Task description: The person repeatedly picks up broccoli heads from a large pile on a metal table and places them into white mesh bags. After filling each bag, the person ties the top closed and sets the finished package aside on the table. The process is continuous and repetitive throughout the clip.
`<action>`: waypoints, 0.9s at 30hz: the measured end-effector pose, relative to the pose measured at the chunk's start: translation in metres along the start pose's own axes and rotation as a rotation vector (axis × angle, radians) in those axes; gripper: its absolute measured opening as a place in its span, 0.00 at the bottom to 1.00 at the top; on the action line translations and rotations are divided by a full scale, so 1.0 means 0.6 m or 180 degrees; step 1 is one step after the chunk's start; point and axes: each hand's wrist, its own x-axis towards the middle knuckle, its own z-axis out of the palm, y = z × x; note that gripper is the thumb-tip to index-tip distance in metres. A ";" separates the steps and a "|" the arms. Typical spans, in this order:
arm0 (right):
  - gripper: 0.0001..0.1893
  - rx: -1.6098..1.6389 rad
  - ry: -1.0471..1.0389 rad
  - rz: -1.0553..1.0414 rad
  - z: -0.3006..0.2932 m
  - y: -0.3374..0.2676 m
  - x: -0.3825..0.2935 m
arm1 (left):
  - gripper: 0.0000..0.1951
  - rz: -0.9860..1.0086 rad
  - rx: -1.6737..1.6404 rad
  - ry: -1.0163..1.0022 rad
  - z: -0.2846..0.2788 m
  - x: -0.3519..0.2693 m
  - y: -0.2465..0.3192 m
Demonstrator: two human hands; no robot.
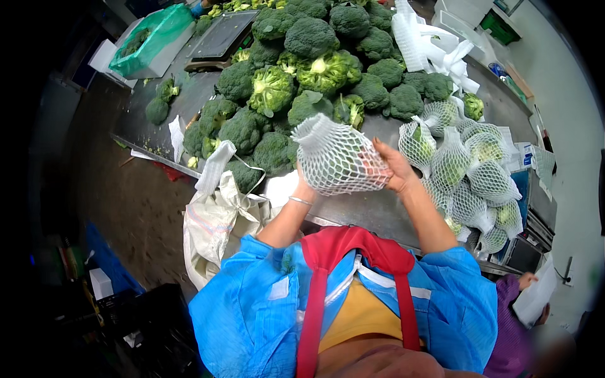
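A white foam net sleeve (340, 158) is stretched wide between my two hands, over the front of the table. Green shows through its mesh, but whether a broccoli head is inside I cannot tell. My left hand (305, 186) supports the sleeve's left side, its fingers mostly hidden behind the foam. At the other end, my right hand (396, 165) grips the sleeve's right edge, with some fingers visible through the mesh. Just beyond lies a large heap of broccoli heads (312, 38). To the right, several netted broccoli heads (487, 179) are piled together.
The metal table (350, 210) carries a scale (222, 38) and a green-lined foam box (165, 52) at the far left. Loose white foam sleeves (418, 42) lie behind the heap. A woven sack (212, 231) hangs at the front left. Another person (513, 326) holds white sheet material at right.
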 end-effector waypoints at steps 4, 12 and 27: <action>0.18 0.0706 -0.0427 -0.0407 -0.095 0.058 0.002 | 0.26 -0.0311 -0.0344 -0.0119 -0.001 -0.008 -0.051; 0.15 -0.0194 0.1088 -0.0489 -0.155 0.109 -0.031 | 0.22 -0.0913 0.0066 0.0608 0.134 -0.064 -0.058; 0.12 0.0297 0.0709 -0.0863 -0.175 0.089 -0.121 | 0.13 -0.1565 0.0781 0.0530 0.123 -0.040 -0.076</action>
